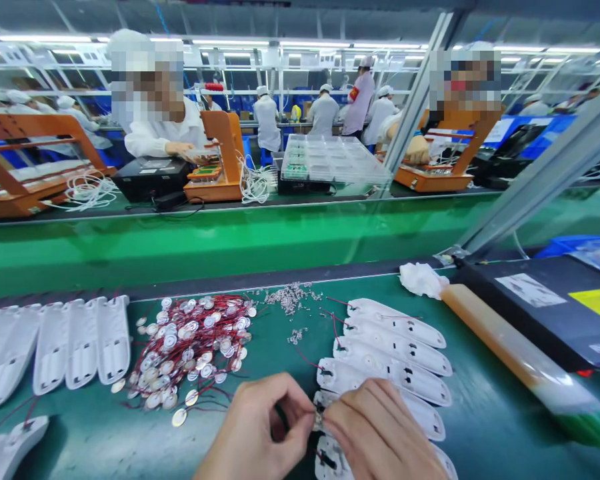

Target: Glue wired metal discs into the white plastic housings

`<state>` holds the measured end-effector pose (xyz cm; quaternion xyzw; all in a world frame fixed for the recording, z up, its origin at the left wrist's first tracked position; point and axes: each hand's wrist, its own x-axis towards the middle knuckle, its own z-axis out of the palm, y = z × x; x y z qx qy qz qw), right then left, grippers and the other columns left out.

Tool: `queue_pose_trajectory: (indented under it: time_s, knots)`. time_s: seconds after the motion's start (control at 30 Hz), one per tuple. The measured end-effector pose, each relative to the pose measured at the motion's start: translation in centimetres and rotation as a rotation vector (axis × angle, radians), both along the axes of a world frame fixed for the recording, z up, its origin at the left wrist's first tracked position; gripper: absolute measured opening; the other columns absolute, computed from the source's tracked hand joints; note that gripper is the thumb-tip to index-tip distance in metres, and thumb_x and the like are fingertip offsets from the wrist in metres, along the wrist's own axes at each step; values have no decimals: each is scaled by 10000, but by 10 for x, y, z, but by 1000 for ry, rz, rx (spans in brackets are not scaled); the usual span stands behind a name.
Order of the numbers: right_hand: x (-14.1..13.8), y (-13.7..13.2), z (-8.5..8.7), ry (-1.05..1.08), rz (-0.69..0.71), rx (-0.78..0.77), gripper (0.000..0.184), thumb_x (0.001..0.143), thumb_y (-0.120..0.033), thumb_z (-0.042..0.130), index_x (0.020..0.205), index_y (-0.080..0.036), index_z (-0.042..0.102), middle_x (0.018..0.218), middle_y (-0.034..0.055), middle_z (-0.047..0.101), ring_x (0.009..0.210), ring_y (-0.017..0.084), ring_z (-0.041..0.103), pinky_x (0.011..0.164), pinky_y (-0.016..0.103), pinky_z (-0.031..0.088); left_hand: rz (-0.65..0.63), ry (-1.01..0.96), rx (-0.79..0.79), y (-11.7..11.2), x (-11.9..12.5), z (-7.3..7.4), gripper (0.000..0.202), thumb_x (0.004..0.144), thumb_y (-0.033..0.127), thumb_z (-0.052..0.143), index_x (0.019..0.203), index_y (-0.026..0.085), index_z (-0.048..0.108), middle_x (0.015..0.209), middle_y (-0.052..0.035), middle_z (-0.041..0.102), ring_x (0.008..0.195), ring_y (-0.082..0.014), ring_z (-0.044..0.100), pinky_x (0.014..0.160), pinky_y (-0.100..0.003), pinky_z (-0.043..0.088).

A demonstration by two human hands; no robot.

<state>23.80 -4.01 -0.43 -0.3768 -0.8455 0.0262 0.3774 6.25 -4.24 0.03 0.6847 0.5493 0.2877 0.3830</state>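
Note:
My left hand [255, 430] and my right hand [380, 433] meet at the bottom of the view, fingers pinched together on a small metal part [319, 420] between them. They hover over a fanned row of white plastic shells [395, 347] with thin red wires. Left of my hands lies a heap of round metal discs on red wires [190, 350]. A scatter of tiny screws [291, 299] lies behind. More white shells [80, 343] stand in a row at the far left.
A crumpled white cloth [420, 279] and a tan wooden handle [500, 347] lie at right, beside a black box [545, 313]. A green conveyor [230, 240] runs behind. Across it, other people in white work at orange fixtures [220, 167] and clear trays [330, 160].

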Motion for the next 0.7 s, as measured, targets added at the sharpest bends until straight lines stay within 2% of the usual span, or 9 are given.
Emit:
queue_pose_trajectory:
  time_s: [0.07,0.17,0.27,0.37,0.53,0.6,0.7]
  knots:
    - [11,5,-2,68,-26,4,261,912,-135,352,791,-195,575,674,-8,577,611,119,513,646,281,394,-56,224,148,10,-11,-7,139,837,195,476,811,198,613,711,4,636,608,-114,590,561,-199,477]
    - [39,19,1,28,-121,24,115,875,-182,483,822,-213,581,749,3,570,709,130,518,651,271,398,19,757,448,37,-35,-13,186,898,185,420,933,186,603,903,-52,612,796,-183,576,705,-307,479]
    - [70,34,2,-61,-252,42,61,848,-240,545,823,-229,600,833,34,556,805,175,502,674,309,413,18,972,490,63,-53,-15,217,887,145,405,885,152,622,904,-101,597,809,-266,537,685,-397,440]
    - [89,42,-5,-107,-331,49,155,862,-275,516,753,-235,619,866,52,548,821,205,477,702,372,407,-9,1025,503,74,-59,-14,259,879,109,367,843,135,622,869,-125,588,805,-299,520,674,-414,410]
    - [93,48,-23,-208,-401,19,184,856,-252,515,717,-246,635,960,60,559,900,243,442,704,404,369,-29,1042,523,76,-59,-15,282,883,119,338,759,165,587,791,-94,569,725,-264,524,633,-372,394]
    - [91,52,-27,-227,-428,-16,169,847,-246,531,714,-249,635,1003,58,557,929,255,426,688,397,353,-18,955,539,74,-59,-14,295,903,160,318,753,175,572,799,-82,572,725,-247,535,641,-364,401]
    - [87,59,-29,-218,-438,-83,158,830,-217,555,696,-247,634,1019,56,559,961,269,414,702,408,339,7,724,557,65,-58,-11,260,929,240,320,854,183,563,843,-59,582,771,-224,554,682,-348,413]
